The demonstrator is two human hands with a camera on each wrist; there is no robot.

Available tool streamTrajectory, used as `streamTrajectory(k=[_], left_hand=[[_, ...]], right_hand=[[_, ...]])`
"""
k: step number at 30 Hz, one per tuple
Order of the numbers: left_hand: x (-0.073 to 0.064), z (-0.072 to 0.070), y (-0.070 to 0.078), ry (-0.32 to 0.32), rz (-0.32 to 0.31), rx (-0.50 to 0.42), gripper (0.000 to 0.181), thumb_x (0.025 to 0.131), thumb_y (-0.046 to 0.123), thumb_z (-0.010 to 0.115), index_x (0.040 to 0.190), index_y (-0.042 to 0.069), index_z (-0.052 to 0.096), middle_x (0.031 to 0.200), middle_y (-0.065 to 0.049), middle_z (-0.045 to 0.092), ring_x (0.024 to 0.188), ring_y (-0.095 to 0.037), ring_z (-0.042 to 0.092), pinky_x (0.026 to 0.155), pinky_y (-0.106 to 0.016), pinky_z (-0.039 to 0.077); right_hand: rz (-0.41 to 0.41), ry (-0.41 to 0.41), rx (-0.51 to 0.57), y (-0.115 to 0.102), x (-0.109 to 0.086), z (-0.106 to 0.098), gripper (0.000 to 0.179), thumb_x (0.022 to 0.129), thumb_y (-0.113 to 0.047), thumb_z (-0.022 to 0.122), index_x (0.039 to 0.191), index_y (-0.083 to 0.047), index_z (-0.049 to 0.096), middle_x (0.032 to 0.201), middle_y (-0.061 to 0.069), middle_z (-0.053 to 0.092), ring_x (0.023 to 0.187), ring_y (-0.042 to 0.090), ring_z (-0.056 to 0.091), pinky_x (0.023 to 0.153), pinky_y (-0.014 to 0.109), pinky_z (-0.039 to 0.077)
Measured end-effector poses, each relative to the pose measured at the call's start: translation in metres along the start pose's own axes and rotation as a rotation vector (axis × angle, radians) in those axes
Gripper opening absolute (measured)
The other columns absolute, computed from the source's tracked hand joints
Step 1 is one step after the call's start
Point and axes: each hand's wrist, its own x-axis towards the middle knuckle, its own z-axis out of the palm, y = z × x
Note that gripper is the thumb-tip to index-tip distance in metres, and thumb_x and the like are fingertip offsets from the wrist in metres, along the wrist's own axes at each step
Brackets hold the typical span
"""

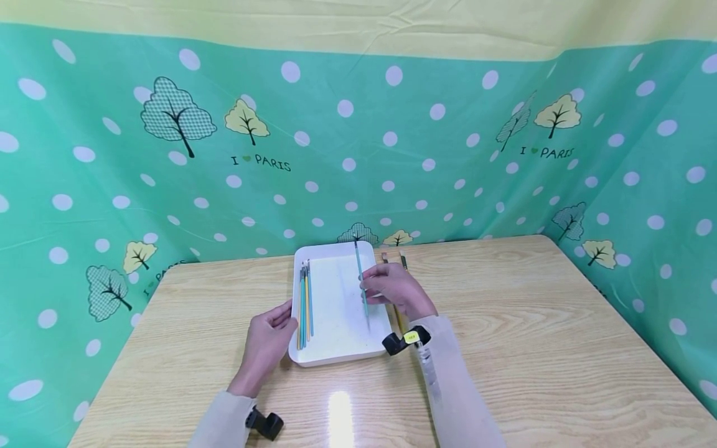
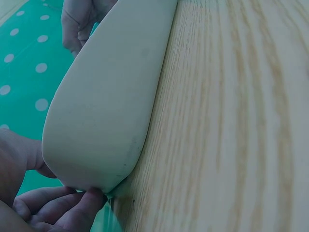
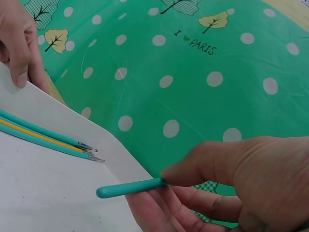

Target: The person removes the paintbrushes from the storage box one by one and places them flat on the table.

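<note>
A shallow white tray (image 1: 336, 298) lies on the table. My left hand (image 1: 267, 336) grips its left side, thumb at the rim and fingers against the outer wall. Over the tray's right half, my right hand (image 1: 394, 287) pinches a slim teal paintbrush (image 1: 359, 261) between thumb and fingers. The rounded handle end (image 3: 128, 188) of that brush points over the tray floor in the right wrist view. Along the tray's left wall lie several thin brushes (image 1: 307, 305), teal and yellow, side by side. Metal ferrules show on them in the right wrist view.
Just right of the tray, partly behind my right hand, more brushes lie on the wooden table (image 1: 532, 323); a pale-tipped brush (image 1: 403, 260) is among them. A green dotted cloth (image 1: 325, 155) hangs behind the table and along both sides.
</note>
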Motion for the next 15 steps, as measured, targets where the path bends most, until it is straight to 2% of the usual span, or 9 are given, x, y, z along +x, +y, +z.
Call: streamTrajectory(k=[7,15], left_hand=[[-0.001,0.0,0.001,-0.002,-0.003,0.0,0.05,0.098,0.013,0.056,0.148,0.009,0.052,0.148,-0.018,0.057,0.135,-0.031,0.058,0.11,-0.038,0.053],[-0.002,0.0,0.001,-0.004,-0.006,-0.003,0.05,0.098,0.013,0.056,0.148,0.008,0.052,0.149,-0.018,0.056,0.136,-0.032,0.057,0.111,-0.039,0.052]], right_hand=[[0.01,0.008,0.005,-0.001,-0.001,-0.007,0.023,0.094,-0.008,0.07,0.116,-0.001,0.068,0.109,0.015,0.07,0.09,0.023,0.069,0.084,0.034,0.066],[-0.002,0.007,-0.008,0.001,-0.002,-0.016,0.024,0.095,-0.009,0.068,0.118,-0.002,0.067,0.11,0.015,0.07,0.089,0.022,0.07,0.081,0.032,0.066]])
